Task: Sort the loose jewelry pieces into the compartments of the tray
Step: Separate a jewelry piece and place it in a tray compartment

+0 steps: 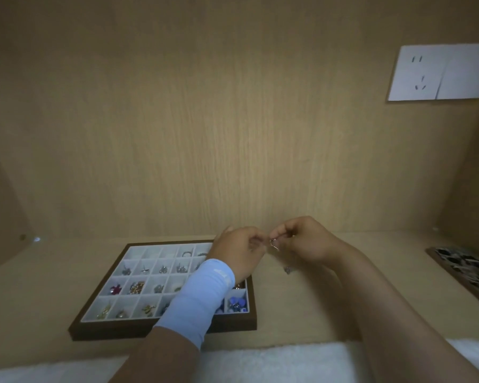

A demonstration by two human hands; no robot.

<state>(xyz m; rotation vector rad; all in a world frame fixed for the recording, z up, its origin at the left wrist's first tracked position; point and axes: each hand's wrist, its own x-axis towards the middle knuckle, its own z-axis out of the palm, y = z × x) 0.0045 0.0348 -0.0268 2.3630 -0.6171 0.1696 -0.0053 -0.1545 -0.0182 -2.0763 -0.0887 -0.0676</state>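
Setting: pale wood-grain back wall (233, 134) bearing a white plastic socket plate (437, 73) at upper right; light wooden tabletop (302, 313) below.

Item 1: dark brown wooden tray with white square compartments (161, 331), lying left of centre. Most cells held small mixed pieces; several far-row cells looked bare.

Item 2: small silver hooked jewelry piece (273, 243), held in the air just beyond the tray's far right corner, above bare tabletop and in no compartment.
- Hold: left hand (237, 251), in a pale blue wrist sleeve (202, 297), and right hand (306, 239) met at the piece, curled fingers (281, 233) pinching its upper end from both sides.
- Orientation: long axis near vertical, hook uppermost. A faint strand seemed to run down and slightly right to a small dark drop (287, 270); blur kept this uncertain.
- Handling, as judged: very light, thin and easily bent, slick metal, and any strand prone to tangling. Best gripped at the stiffer hook by fingertip pinch, the drop left hanging free.

Item 3: dark-framed tray of black-and-white patterned contents (465, 268), at the right edge, well apart.

Item 4: white fluffy cloth (260, 360), along the near edge.
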